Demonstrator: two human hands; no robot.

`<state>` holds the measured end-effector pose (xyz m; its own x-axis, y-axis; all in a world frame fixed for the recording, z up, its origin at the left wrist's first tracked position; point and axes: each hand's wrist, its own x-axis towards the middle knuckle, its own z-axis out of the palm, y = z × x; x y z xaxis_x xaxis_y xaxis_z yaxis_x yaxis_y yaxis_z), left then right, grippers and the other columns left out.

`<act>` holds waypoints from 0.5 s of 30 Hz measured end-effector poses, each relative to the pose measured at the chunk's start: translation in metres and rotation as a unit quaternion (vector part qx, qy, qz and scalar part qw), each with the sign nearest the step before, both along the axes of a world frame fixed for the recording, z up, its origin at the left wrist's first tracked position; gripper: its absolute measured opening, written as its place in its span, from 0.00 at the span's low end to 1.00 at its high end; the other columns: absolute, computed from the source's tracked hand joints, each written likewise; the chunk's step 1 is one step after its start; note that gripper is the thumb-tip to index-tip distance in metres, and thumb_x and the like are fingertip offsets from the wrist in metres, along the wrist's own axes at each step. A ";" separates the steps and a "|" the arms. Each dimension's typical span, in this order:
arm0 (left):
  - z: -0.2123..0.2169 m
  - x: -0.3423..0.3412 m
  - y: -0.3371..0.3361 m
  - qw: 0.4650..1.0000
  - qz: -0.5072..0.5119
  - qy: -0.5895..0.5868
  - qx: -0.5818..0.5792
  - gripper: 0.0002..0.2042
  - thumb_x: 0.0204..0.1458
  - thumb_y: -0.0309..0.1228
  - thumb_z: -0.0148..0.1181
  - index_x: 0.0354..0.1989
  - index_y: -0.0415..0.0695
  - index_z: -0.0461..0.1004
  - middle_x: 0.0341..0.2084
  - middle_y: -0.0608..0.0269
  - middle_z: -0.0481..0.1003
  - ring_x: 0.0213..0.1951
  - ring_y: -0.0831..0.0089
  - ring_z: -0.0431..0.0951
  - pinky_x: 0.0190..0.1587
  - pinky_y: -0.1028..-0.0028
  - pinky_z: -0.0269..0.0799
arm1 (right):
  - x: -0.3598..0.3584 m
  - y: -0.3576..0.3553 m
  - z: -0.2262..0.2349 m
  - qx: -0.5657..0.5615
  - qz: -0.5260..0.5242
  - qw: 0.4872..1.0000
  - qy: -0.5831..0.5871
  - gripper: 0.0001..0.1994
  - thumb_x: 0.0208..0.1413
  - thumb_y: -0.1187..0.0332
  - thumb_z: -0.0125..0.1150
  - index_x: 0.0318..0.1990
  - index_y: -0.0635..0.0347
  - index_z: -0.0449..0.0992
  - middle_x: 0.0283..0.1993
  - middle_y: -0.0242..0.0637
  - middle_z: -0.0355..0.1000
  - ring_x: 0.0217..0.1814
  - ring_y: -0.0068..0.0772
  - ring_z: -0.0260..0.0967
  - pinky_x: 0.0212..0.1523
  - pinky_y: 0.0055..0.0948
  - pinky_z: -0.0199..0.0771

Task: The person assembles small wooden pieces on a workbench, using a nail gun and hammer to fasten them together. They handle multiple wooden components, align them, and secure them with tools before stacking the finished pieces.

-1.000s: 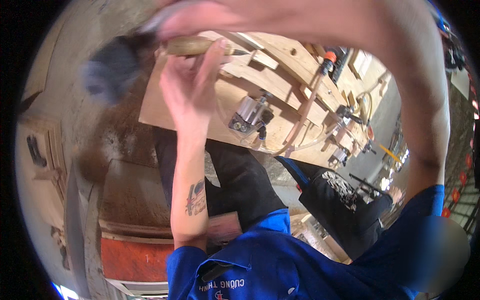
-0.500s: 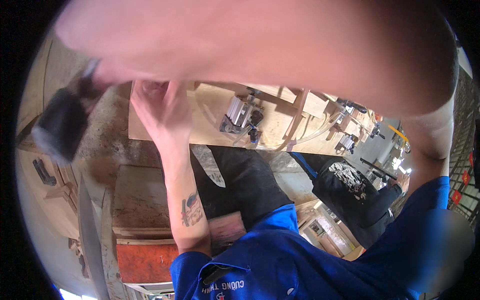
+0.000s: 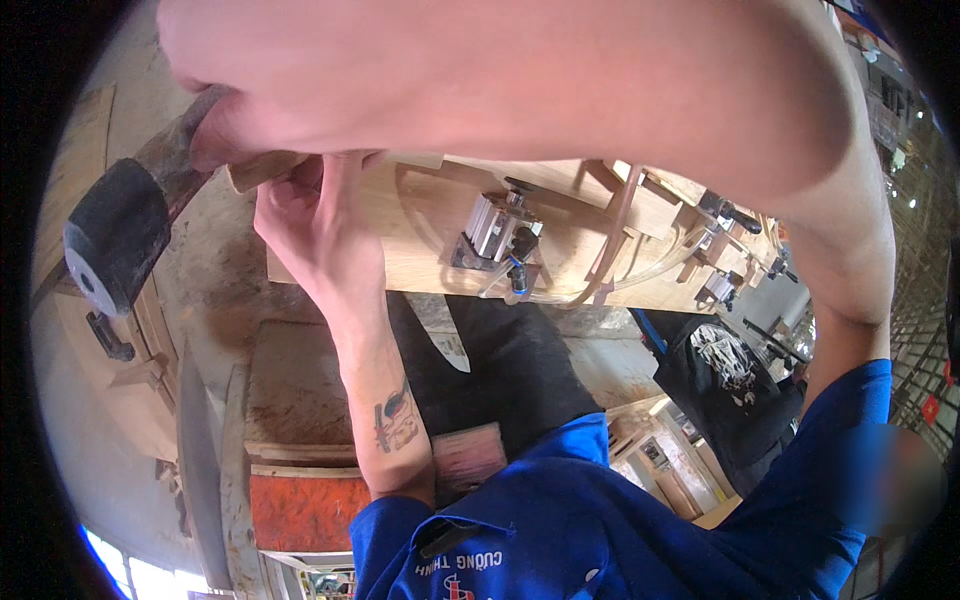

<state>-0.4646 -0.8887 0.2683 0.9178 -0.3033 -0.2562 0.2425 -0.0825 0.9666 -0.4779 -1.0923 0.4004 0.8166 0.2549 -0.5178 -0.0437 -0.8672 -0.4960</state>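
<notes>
My right arm crosses the top of the view, and my right hand [image 3: 235, 100] is closed round the handle of a mallet [image 3: 118, 235]. The mallet's black cylindrical head hangs at the far left, its flat end showing. Below my right forearm, my left hand [image 3: 318, 225] is closed, fingers curled at a small wooden piece [image 3: 262, 172] whose end sticks out on the left. My right arm hides most of that piece. Both hands are over the left end of a pale wooden board [image 3: 420, 255].
A metal pneumatic cylinder [image 3: 500, 230] with clear hoses is mounted on the board, with another clamp [image 3: 715, 290] farther right. Wooden parts [image 3: 145, 380] stand at the left. An orange-red panel [image 3: 305, 510] lies below. Another person in dark clothing [image 3: 720, 390] is at the right.
The mallet was blurred in motion and is now sharp, its head turned so the flat end shows. My right hand has shifted slightly right. My left hand stays at the wooden piece.
</notes>
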 end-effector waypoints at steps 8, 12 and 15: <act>0.006 0.002 -0.004 0.999 -0.005 0.035 0.012 0.15 0.62 0.29 0.64 0.46 0.27 0.75 0.37 0.55 0.82 0.38 0.70 0.84 0.45 0.73 0.79 | 0.003 -0.009 0.004 -0.002 0.003 1.000 -0.008 0.19 0.70 0.53 0.50 0.48 0.61 0.75 0.24 0.40 0.68 0.21 0.29 0.66 0.25 0.31 0.64; 0.008 0.004 -0.003 0.998 -0.005 0.059 0.022 0.15 0.61 0.29 0.65 0.47 0.27 0.75 0.37 0.55 0.82 0.38 0.69 0.84 0.45 0.73 0.79 | 0.003 -0.005 0.004 0.001 0.011 1.000 -0.006 0.19 0.70 0.53 0.50 0.48 0.61 0.75 0.24 0.40 0.68 0.21 0.29 0.65 0.24 0.31 0.64; 0.012 0.006 -0.004 0.998 -0.006 0.066 0.016 0.15 0.61 0.30 0.65 0.48 0.27 0.75 0.36 0.56 0.82 0.38 0.70 0.84 0.45 0.74 0.78 | 0.013 0.000 -0.004 0.005 0.020 1.000 -0.008 0.19 0.70 0.53 0.49 0.48 0.61 0.75 0.23 0.39 0.68 0.21 0.28 0.65 0.24 0.31 0.64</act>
<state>-0.4590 -0.8928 0.2800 0.8720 -0.3037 -0.3840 0.3659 -0.1169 0.9233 -0.4650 -1.0928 0.3960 0.8141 0.2927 -0.5015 -0.0004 -0.8634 -0.5046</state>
